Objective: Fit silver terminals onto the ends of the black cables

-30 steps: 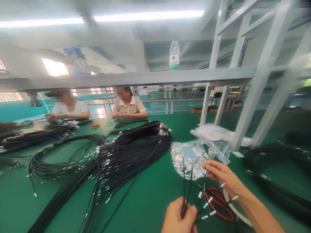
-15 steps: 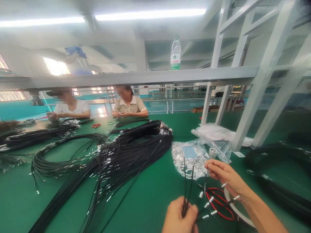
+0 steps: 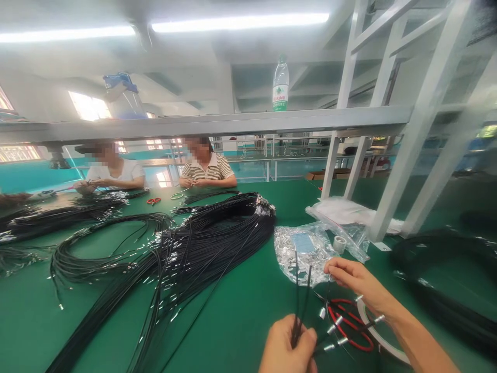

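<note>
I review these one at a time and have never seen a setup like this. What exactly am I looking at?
No machine here: these are a person's bare hands, seen by one head-worn camera looking forward and down. The left hand grips several black cords; silver ends stick out beside it. The right hand has its fingertips together; what they hold is hard to tell. On the green table lie a large bundle of cords and a clear bag of small silvery pieces.
</note>
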Motion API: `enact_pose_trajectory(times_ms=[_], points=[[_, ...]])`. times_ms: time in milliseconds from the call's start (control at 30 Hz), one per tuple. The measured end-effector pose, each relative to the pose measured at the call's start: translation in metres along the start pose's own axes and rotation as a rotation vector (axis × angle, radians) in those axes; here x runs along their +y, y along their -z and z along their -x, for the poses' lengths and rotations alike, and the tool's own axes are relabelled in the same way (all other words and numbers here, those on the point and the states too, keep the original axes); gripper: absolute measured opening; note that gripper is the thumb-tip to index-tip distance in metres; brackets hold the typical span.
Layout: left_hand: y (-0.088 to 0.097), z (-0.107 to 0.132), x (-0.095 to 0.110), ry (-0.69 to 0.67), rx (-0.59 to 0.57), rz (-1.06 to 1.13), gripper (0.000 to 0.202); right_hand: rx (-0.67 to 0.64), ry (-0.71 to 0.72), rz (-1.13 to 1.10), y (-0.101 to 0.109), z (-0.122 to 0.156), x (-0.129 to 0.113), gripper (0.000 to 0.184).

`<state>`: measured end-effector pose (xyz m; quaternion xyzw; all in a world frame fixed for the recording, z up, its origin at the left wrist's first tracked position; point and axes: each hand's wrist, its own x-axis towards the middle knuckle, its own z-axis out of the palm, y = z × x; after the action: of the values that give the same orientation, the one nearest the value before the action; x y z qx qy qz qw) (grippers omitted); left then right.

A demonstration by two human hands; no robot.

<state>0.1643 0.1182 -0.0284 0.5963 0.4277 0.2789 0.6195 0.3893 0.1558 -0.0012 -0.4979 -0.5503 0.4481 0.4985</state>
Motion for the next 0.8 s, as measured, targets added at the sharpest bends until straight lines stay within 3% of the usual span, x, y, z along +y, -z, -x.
enact_pose_trajectory(times_ms=[500, 800], points=[[-0.0005, -0.0009, -0.0019, 0.007, -0.002, 0.026, 0.038, -0.007, -0.046, -0.235, -0.0062, 0.0025, -0.0005, 0.032], [-0.0008, 0.0001, 0.0012, -0.015, 0.004, 0.021, 0.036, -0.072, -0.090, -0.193, -0.0051, 0.0043, -0.0020, 0.028]])
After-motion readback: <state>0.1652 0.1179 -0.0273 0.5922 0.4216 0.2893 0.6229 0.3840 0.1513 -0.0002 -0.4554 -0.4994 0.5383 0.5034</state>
